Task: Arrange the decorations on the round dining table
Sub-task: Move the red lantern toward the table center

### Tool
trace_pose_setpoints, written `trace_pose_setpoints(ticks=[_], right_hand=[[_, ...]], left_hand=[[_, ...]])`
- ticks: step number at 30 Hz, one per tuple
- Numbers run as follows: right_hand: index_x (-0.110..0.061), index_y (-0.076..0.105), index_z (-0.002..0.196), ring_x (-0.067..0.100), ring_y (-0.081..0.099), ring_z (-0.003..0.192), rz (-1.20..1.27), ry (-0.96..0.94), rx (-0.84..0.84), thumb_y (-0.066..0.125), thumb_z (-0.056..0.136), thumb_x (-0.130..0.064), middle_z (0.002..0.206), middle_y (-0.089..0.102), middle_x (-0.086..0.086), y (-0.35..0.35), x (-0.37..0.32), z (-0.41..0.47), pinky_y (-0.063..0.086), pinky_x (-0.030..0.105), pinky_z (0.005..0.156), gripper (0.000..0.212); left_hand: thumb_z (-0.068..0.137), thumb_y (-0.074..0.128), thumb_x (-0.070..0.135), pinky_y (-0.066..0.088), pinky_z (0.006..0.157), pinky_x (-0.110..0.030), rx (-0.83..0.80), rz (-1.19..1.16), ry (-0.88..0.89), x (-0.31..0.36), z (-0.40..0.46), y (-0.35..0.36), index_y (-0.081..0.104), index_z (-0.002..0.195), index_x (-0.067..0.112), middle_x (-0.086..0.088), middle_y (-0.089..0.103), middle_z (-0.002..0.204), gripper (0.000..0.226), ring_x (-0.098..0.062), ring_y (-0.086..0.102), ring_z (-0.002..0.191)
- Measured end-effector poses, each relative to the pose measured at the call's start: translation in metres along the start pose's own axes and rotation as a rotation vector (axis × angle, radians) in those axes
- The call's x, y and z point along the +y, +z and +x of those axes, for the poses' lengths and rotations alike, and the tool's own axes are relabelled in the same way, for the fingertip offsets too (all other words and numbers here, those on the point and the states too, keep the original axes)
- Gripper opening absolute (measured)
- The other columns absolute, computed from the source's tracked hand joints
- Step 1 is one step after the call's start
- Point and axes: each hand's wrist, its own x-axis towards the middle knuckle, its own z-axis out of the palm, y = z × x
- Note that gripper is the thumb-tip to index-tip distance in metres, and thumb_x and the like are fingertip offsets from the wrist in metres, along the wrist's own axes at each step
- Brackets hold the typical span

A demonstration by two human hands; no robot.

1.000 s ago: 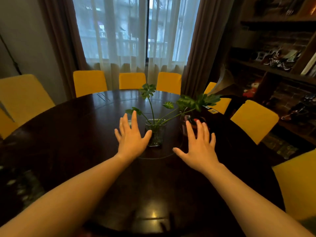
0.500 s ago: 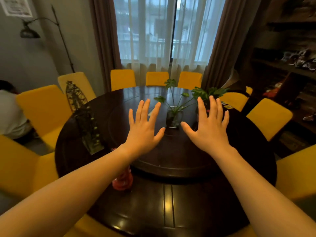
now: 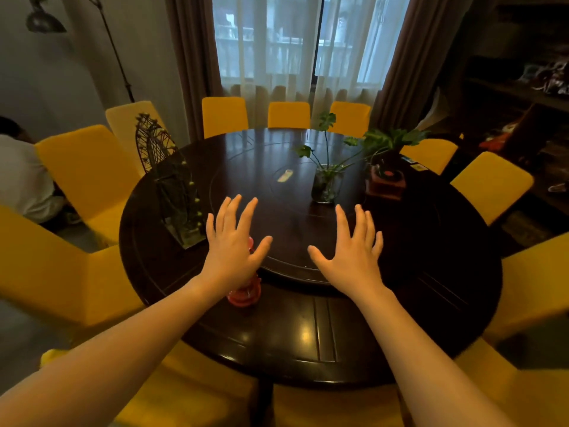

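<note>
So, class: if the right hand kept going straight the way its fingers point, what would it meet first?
Probably the glass vase holding the green plant: the right hand is open, its fingers aimed up-table roughly at it. Bare turntable lies between. Depth is unclear, so it might pass just right.

Your left hand point(image 3: 234, 241) covers the middle of the red ornament point(image 3: 244, 293) near the table's point(image 3: 308, 334) near edge; only its base and a sliver of its top show, so its form cannot be told. The small pale item point(image 3: 285, 175) on the table's inner disc is too small to identify. The second plant's point(image 3: 395, 140) container is lost in shadow behind the red box point(image 3: 385, 181) toward the right edge. The seated person point(image 3: 21, 174) is cut by the frame's left side. Shelf contents point(image 3: 551, 77) at upper right are blurred and dark.
</note>
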Motion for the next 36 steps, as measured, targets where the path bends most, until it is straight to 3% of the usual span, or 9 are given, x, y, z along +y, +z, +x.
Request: trace_pose_setpoints(ticks=[2, 6, 11, 15, 19, 25, 29, 32, 36], right_hand=[[-0.034, -0.008, 0.15, 0.026, -0.017, 0.146, 0.02, 0.025, -0.031, 0.042, 0.078, -0.071, 0.161, -0.011, 0.009, 0.017, -0.012, 0.0, -0.003, 0.058, 0.113, 0.095], [-0.034, -0.008, 0.15, 0.028, -0.011, 0.146, 0.054, 0.136, -0.127, 0.056, 0.08, -0.062, 0.161, -0.012, 0.008, 0.063, -0.041, -0.008, 0.002, 0.056, 0.114, 0.099], [-0.035, -0.005, 0.151, 0.03, -0.002, 0.147, 0.086, 0.394, -0.24, 0.064, 0.077, -0.059, 0.162, -0.009, 0.007, 0.126, -0.066, -0.023, 0.009, 0.053, 0.115, 0.104], [-0.035, 0.001, 0.152, 0.033, 0.008, 0.146, 0.173, 0.646, -0.264, 0.072, 0.072, -0.056, 0.162, -0.001, 0.007, 0.165, -0.079, -0.04, 0.021, 0.054, 0.113, 0.109], [-0.035, 0.009, 0.152, 0.033, 0.015, 0.144, 0.355, 0.813, -0.275, 0.075, 0.071, -0.052, 0.161, 0.01, 0.005, 0.185, -0.081, -0.064, 0.03, 0.053, 0.108, 0.106], [-0.04, 0.019, 0.15, 0.022, 0.03, 0.139, 0.624, 0.724, -0.263, 0.078, 0.074, -0.044, 0.156, 0.025, 0.001, 0.208, -0.113, -0.069, 0.031, 0.032, 0.098, 0.097], [-0.035, 0.017, 0.152, 0.024, 0.028, 0.141, 0.687, 0.69, -0.182, 0.076, 0.079, -0.045, 0.157, 0.023, 0.003, 0.215, -0.139, -0.044, 0.032, 0.037, 0.103, 0.094], [-0.034, 0.018, 0.152, 0.024, 0.029, 0.141, 0.706, 0.681, -0.158, 0.072, 0.084, -0.041, 0.157, 0.025, 0.003, 0.218, -0.149, -0.031, 0.033, 0.039, 0.105, 0.088], [-0.035, 0.024, 0.15, 0.022, 0.044, 0.132, 0.755, 0.704, -0.113, 0.071, 0.085, -0.04, 0.147, 0.044, 0.006, 0.223, -0.152, -0.023, 0.042, 0.04, 0.104, 0.08]], left_hand=[[0.092, 0.045, 0.056, -0.005, 0.12, -0.046, 0.016, -0.059, -0.011, -0.022, 0.001, -0.01, 0.026, 0.155, 0.025, -0.011, 0.02, 0.164, 0.072, -0.026, 0.005, 0.154], [0.096, 0.042, 0.052, 0.019, 0.121, -0.05, 0.018, -0.212, -0.086, -0.093, -0.001, -0.024, 0.037, 0.151, 0.02, -0.01, 0.033, 0.158, 0.064, -0.026, 0.021, 0.149], [0.099, 0.042, 0.055, 0.031, 0.117, -0.042, -0.155, -0.303, -0.099, -0.177, -0.008, -0.015, 0.043, 0.147, 0.016, -0.008, 0.041, 0.15, 0.062, -0.021, 0.034, 0.143], [0.094, 0.061, 0.046, 0.03, 0.109, -0.027, -0.337, -0.313, -0.061, -0.223, -0.012, 0.006, 0.038, 0.149, 0.022, 0.0, 0.04, 0.149, 0.064, -0.016, 0.039, 0.138], [0.082, 0.079, 0.039, 0.033, 0.112, -0.032, -0.503, -0.417, -0.188, -0.245, -0.006, 0.033, 0.024, 0.155, 0.028, -0.002, 0.031, 0.157, 0.092, -0.019, 0.034, 0.143], [0.053, 0.088, 0.061, 0.033, 0.114, -0.047, -0.706, -0.639, -0.298, -0.25, 0.017, 0.069, 0.01, 0.154, 0.046, -0.004, 0.021, 0.164, 0.128, -0.024, 0.027, 0.146], [0.057, 0.095, 0.044, 0.03, 0.116, -0.055, -0.769, -0.692, -0.335, -0.244, 0.029, 0.09, 0.009, 0.156, 0.041, -0.008, 0.016, 0.166, 0.131, -0.033, 0.021, 0.15], [0.068, 0.091, 0.03, 0.031, 0.113, -0.046, -0.787, -0.708, -0.31, -0.237, 0.032, 0.1, 0.012, 0.158, 0.034, -0.005, 0.026, 0.163, 0.119, -0.026, 0.027, 0.146], [0.077, 0.085, 0.022, 0.035, 0.098, -0.024, -0.734, -0.837, -0.365, -0.231, 0.034, 0.11, 0.019, 0.158, 0.028, 0.004, 0.04, 0.143, 0.103, -0.009, 0.035, 0.126]])
